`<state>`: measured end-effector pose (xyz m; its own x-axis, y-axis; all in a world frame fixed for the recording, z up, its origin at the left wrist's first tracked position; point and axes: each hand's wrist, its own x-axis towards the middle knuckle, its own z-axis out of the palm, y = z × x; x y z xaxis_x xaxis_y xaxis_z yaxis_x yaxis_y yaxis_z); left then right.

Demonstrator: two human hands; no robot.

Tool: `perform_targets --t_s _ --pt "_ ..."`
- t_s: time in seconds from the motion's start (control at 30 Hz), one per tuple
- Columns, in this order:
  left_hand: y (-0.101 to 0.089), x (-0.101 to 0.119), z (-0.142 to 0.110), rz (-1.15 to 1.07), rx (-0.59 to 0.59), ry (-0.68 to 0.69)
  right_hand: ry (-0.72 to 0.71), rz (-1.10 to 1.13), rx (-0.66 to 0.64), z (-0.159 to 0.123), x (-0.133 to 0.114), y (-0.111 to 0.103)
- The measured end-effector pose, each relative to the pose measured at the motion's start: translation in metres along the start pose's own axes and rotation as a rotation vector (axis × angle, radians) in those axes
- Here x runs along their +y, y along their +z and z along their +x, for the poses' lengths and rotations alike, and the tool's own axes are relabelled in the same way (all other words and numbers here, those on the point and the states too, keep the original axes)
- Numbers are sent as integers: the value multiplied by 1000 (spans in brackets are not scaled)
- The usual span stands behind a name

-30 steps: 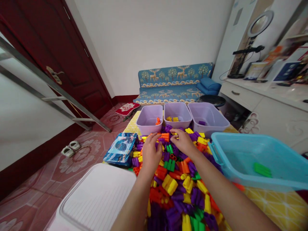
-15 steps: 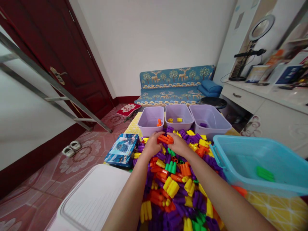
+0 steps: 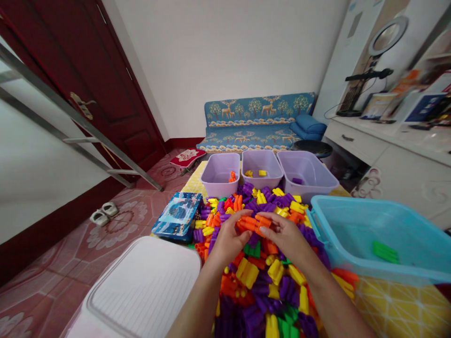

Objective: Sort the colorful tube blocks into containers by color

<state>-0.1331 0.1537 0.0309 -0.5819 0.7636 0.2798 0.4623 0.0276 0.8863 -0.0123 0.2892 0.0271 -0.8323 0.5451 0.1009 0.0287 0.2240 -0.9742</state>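
Orange blocks [image 3: 251,223] raised off pile [image 3: 269,277]; left hand [image 3: 228,240], right hand [image 3: 286,238] both gripping them; three lilac bins [image 3: 262,159] ahead.

- On your left, a dark red door [image 3: 116,94] with an aluminium ladder [image 3: 88,124] in front of it
- Along the wall, white slippers [image 3: 104,213] on the pink tiled floor [image 3: 52,263]
- Straight ahead, a blue deer-print sofa [image 3: 259,110] with a blue cushion [image 3: 308,124]
- On your right, a ring light [image 3: 387,37] above a white desk [image 3: 355,145]
- Closest to you, a white ribbed plastic lid [image 3: 141,286]
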Motion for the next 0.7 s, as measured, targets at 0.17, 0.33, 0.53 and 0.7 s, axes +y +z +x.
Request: perform_targets --t_s 0.17,0.33,0.53,0.7 --pt "1 10 -8 11 -75 -1 6 96 150 -13 4 1" --pt "5 12 -12 -67 -87 -42 4 114 213 -17 4 5" --pt "8 -13 -6 -375 136 -209 38 361 485 -17 7 -5" --pt "9 -8 -5 -324 101 -130 90 465 423 -17 12 0"
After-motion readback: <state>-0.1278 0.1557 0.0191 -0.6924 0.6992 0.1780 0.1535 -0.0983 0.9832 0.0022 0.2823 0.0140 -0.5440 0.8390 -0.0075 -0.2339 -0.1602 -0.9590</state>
